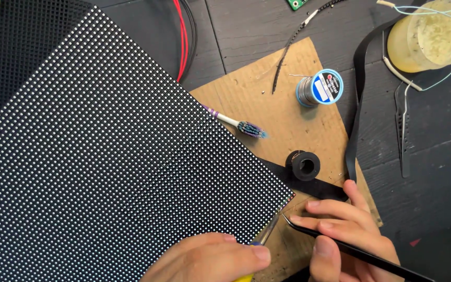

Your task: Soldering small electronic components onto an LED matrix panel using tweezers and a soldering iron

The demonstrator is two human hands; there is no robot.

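Spools: you are seeing two, a blue solder spool (320, 87) and a black spool (304, 165).
Left hand (210, 258): your fingers are closing around a yellow-handled tool (263, 237).
Right hand (348, 235): your fingers are pinching black tweezers (351, 250) near the dotted panel (105, 156).

Just beyond the fingers (335, 209), a black spool (304, 165) and flat ribbon cable (309, 184) blocked the way. Left, the dotted panel (105, 156) covered the counter (434, 172); bare cardboard (267, 94) lay open past the toothbrush (238, 124).

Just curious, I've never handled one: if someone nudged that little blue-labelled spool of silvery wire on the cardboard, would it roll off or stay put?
The blue-labelled spool of silvery solder wire seems to lie on its side on the brown cardboard sheet, so a nudge would probably roll it. Packed metal wire likely makes it heavy for its size. Its loose wire end may snag or uncoil.
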